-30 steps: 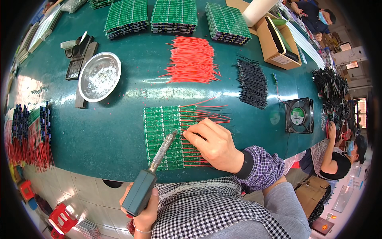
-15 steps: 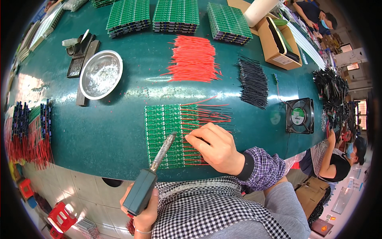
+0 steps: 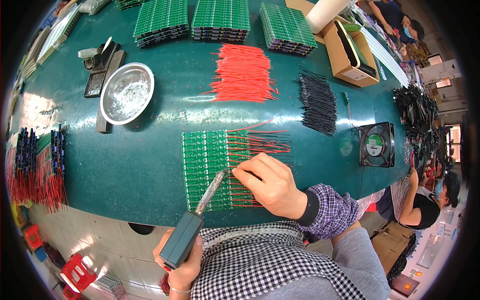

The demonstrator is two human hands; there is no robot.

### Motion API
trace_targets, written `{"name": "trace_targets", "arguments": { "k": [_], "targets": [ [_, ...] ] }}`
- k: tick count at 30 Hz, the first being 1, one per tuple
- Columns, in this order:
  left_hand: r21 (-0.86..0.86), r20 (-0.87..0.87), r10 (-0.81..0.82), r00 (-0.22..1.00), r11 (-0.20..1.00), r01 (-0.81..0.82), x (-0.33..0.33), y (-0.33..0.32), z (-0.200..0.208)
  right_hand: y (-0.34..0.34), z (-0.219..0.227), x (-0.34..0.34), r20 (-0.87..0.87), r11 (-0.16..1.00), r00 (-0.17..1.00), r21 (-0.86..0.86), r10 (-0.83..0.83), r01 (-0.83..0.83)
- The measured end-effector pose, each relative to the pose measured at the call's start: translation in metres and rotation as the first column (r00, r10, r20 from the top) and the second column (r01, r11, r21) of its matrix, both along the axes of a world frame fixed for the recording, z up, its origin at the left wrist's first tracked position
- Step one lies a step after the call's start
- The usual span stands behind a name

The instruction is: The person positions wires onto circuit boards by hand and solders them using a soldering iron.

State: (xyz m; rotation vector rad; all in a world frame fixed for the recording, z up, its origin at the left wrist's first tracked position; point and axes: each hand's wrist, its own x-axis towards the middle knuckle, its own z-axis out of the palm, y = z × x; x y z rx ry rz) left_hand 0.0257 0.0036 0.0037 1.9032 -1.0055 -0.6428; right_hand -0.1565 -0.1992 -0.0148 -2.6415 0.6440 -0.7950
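My left hand (image 3: pixel 187 265) is closed round the dark green handle of a soldering iron (image 3: pixel 212 191). The iron's tip is at the right part of a green circuit board panel (image 3: pixel 204 160), just left of my right fingertips. Thumb and forefinger of my right hand (image 3: pixel 272 185) pinch a thin wire at the panel's right side; the wire is mostly hidden by the fingers. From the panel, rows of red and black wires (image 3: pixel 270 145) stick out to the right, some passing under my right hand.
Beyond the panel lie a pile of red wires (image 3: pixel 242 75) and a pile of black wires (image 3: pixel 318 102). Stacked green boards (image 3: pixel 220 20) stand at the back. A metal bowl (image 3: pixel 114 100) is at left, a black fan (image 3: pixel 376 145) at right. Co-workers (image 3: pixel 420 200) are at far right.
My left hand has moved the soldering iron slightly to the right, bringing its tip up close to my right fingertips. My right hand has hardly moved.
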Motion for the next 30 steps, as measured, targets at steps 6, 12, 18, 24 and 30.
{"name": "trace_targets", "arguments": {
  "k": [6,12,18,24,30],
  "targets": [
    [0.003,0.039,-0.022,0.999,1.0,0.022,0.0,-0.001,0.003,0.001,-0.001,0.0,-0.006,1.0,1.0,-0.003,-0.004,0.004],
    [0.014,-0.073,0.082,0.994,0.997,-0.081,-0.001,0.011,-0.005,0.001,-0.001,0.0,-0.009,1.0,1.0,-0.009,-0.004,0.004],
    [0.017,-0.095,0.089,0.992,0.996,-0.088,-0.001,0.011,-0.006,0.001,-0.002,0.0,-0.006,1.0,1.0,-0.01,-0.01,0.009],
    [0.008,-0.067,0.083,0.994,0.997,-0.082,-0.002,0.006,0.0,0.001,0.0,0.002,0.022,1.0,1.0,-0.004,0.0,0.0],
    [-0.04,-0.071,0.151,0.986,0.987,-0.154,-0.004,0.001,-0.002,0.003,-0.001,0.001,0.014,1.0,1.0,-0.004,-0.024,0.024]
  ]
}}
